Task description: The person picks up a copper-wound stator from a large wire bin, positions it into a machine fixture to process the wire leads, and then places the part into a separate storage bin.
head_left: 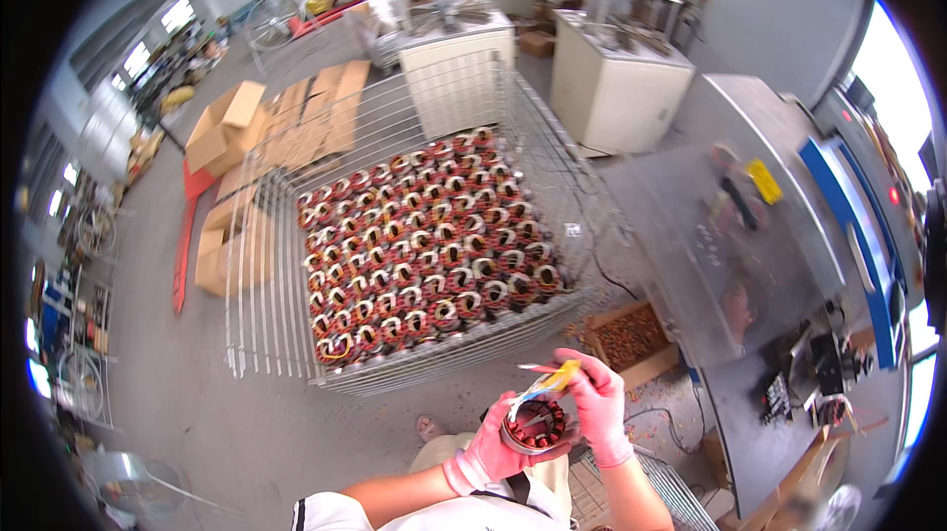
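My left hand, in a pink glove, is closed round the side of a motor stator, a short ring with red-wrapped copper windings inside. The stator's open end faces up, low in front of my body. From its rim rises a bundle of wire leads, white, blue and yellow, with a reddish end sticking out to the left. My right hand, also in a pink glove, pinches the yellow part of this bundle above the stator. Its fingertips partly hide how the leads lie.
A wire-mesh crate ahead holds rows of similar stators. At right stand a machine with a clear guard and a box of small reddish pieces. Cardboard boxes lie left; two white cabinets stand behind.
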### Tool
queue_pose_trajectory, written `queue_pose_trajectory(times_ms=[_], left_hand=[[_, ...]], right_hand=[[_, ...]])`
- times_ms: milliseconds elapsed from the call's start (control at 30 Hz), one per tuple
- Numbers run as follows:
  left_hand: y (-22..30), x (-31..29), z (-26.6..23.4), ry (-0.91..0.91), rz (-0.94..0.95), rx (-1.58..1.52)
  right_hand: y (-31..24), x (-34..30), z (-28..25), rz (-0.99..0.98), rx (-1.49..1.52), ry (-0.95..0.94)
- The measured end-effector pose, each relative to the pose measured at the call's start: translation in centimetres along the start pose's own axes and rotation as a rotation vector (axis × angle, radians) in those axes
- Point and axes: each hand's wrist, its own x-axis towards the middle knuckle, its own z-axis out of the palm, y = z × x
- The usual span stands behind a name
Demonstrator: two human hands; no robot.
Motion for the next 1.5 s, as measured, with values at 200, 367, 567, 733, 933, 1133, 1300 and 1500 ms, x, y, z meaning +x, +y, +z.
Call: queue_pose_trajectory(times_ms=[200, 367, 567, 733, 933, 1133, 1300, 1500], left_hand=[[8.5, -12.6, -3.8, 0.131, 0.316, -0.125], [14.5, -19.7, -5.0, 0.227, 0.540, -0.286], [20.4, -22.9, -7.8, 0.134, 0.612, -0.241], [26.3, -22.7, -9.5, 0.069, 0.640, -0.302], [43.4, -28.0, -12.8, 1.454, 0.992, 1.794], [57.6, -33.9, -20.2, 1.868, 0.678, 1.526], [58.6, -32.7, -19.3, 1.896, 0.608, 1.370], [59.3, -32.2, -18.9, 1.976, 0.509, 1.325]], right_hand=[[4.6, 4.2, 19.9, -0.701, -0.997, -0.267], [7.1, 4.8, 29.2, -0.528, -1.357, -0.799], [7.2, 11.0, 34.8, -0.080, -1.090, -1.342], [11.6, 16.5, 37.6, -0.236, -1.163, -1.537], [18.7, 32.0, 40.5, -0.111, -1.278, -1.325], [35.8, 52.6, 40.8, -0.469, -1.545, -0.858], [45.4, 65.3, 43.5, -0.497, -1.506, -0.678], [51.8, 72.8, 48.4, -0.481, -1.557, -0.676]])
